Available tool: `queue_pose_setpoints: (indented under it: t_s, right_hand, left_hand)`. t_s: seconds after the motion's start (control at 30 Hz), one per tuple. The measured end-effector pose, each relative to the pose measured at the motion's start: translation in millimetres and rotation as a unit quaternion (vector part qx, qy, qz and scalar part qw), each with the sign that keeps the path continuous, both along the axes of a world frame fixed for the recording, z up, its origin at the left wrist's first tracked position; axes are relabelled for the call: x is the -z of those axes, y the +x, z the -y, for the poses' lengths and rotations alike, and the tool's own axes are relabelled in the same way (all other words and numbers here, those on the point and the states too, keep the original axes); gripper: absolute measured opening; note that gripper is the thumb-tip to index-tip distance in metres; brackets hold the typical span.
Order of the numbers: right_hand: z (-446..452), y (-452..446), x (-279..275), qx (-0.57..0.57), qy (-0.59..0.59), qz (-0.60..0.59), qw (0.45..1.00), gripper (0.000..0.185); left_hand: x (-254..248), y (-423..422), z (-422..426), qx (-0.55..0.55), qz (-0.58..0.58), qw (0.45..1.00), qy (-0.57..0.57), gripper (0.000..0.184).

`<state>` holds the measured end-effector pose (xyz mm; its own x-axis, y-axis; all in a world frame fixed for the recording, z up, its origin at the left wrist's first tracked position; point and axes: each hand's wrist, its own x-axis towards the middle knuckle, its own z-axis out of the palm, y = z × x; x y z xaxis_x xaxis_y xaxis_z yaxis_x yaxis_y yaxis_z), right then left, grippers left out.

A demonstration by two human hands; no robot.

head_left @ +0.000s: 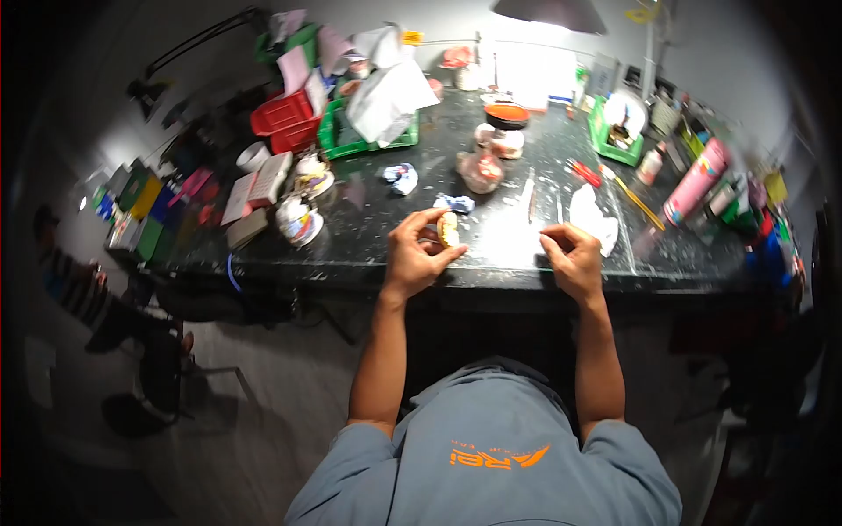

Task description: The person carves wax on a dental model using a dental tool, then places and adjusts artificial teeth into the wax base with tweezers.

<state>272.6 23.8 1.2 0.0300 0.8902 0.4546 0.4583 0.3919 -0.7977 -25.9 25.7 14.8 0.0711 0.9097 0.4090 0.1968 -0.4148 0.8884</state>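
Observation:
Between thumb and fingers of my left hand (417, 252) is a small, curved yellowish piece (448, 230) that looks like a dental model. It is held upright just above the front part of the black bench (351, 254). My right hand (574, 256) is to the right, apart from the piece, its thumb and index finger pinched together; whatever they may grip is too small to make out. Behind the left hand lies a blue-and-white lump (455, 203). A crumpled white tissue (594, 217) rests just beyond the right hand.
Further back are a round glass jar (481, 171) and an orange-topped container (507, 116). Dental casts (299, 219) sit at left, near green (370, 145) and red bins (288, 121). On the right are a yellow-handled brush (640, 203) and a pink bottle (697, 181). Another person (88, 294) sits far left.

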Motion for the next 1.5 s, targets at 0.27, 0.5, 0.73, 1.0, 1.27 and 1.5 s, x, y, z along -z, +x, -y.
queue_pose_setpoints:
  t_s: [0.27,0.5,0.73,1.0,1.27,1.5]
  right_hand:
    - [3.0,-3.2,-7.2,-0.006,0.024,-0.016,1.000,0.012]
    - [5.0,-3.3,-8.3,-0.014,0.023,-0.028,0.999,0.011]
    - [4.1,-3.3,-8.5,-0.012,0.025,-0.029,0.999,0.010]
    - [6.9,-4.2,-10.9,-0.008,0.011,-0.027,1.000,0.011]
    - [4.5,-2.2,-4.8,-0.002,0.008,-0.017,1.000,0.011]
    - [5.7,-2.4,-5.2,-0.001,0.000,-0.018,1.000,0.011]
  left_hand:
    - [5.4,-1.8,-2.0,0.014,0.013,1.000,-0.021,0.062]
    - [8.0,-3.0,-2.8,0.019,-0.001,1.000,-0.018,0.065]
    - [6.4,-2.8,-3.4,0.016,0.003,1.000,-0.014,0.064]
    - [5.8,-1.8,-1.0,0.014,-0.017,1.000,0.004,0.067]
    - [7.3,-1.9,-1.7,0.020,0.015,1.000,-0.004,0.061]
    - [5.4,-2.1,0.1,0.024,-0.011,1.000,0.013,0.062]
